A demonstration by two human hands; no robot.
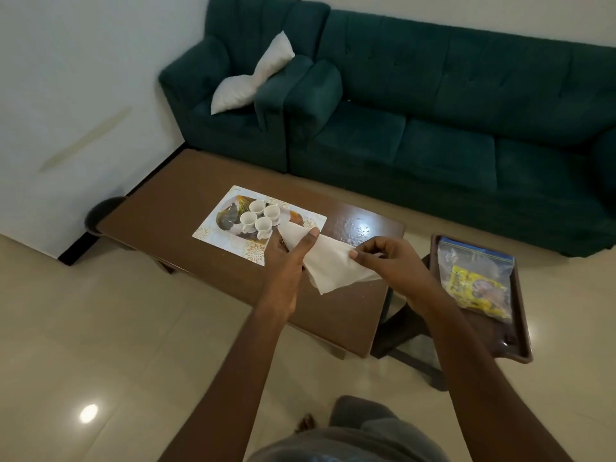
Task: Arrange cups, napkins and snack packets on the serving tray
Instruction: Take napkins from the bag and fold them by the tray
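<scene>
The napkin [333, 265], in your head view, is a white sheet with a fold in it, stretched between your two hands above the near right corner of the serving tray [233, 243]. Your upper corner of the sheet overlaps that edge of the tray. Your left hand [286, 251] grasps the napkin at its upper left, thumb pressed flat on top and fingers tucked underneath. Your right hand [383, 258] pinches the right edge between thumb and forefinger, the other fingers loosely curled above it. Whether the sheet touches the tray or hangs over it, you cannot tell. The serving tray is a pale rectangle with a floral print, lying flat on the brown coffee table [186, 181]. Four white cups [257, 207] stand upright in a tight cluster near the tray's middle, just left of the napkin's tip. Well to the right of the serving tray, off the table, a brown tray [523, 311] rests on a dark stool [410, 325]. In it lies a clear zip bag [476, 261] with yellow snack packets [466, 288] inside. Beyond the serving tray, against the wall, stand a green armchair [233, 121] with a white cushion [253, 78] and a green sofa [450, 128].
</scene>
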